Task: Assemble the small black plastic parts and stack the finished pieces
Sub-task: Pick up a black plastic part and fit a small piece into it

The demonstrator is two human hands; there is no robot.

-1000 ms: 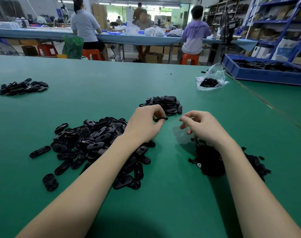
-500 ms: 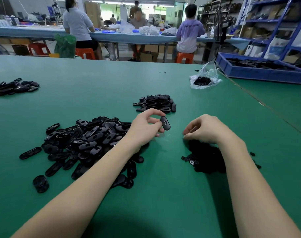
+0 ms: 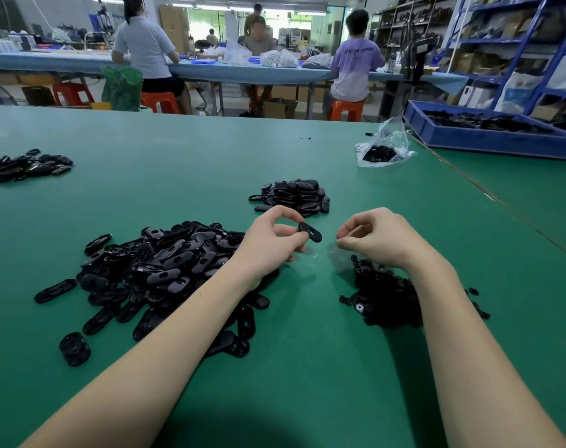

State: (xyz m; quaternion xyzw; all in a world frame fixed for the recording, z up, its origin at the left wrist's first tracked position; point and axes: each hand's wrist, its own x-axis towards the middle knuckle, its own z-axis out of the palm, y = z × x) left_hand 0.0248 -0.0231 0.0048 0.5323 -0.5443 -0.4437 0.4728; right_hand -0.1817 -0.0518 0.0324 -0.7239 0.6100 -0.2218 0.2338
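Note:
My left hand (image 3: 272,244) pinches one oval black plastic piece (image 3: 310,231) between thumb and fingers, held just above the green table (image 3: 307,367). My right hand (image 3: 378,239) hovers a little to its right with fingers curled toward the thumb; whether it holds a tiny part I cannot tell. A big loose heap of oval black pieces (image 3: 152,273) lies under my left forearm. A heap of small black round parts (image 3: 385,295) sits under my right wrist. A neat stack of black pieces (image 3: 297,197) stands just beyond both hands.
Another small heap of black pieces (image 3: 26,164) lies at the far left. A clear plastic bag with black parts (image 3: 381,150) sits at the back right, beside a blue tray (image 3: 488,140) of parts. People sit at a long bench behind.
My left hand drew back from the stack with an oval piece and turned it up. My right hand lifted off the small-parts heap toward it.

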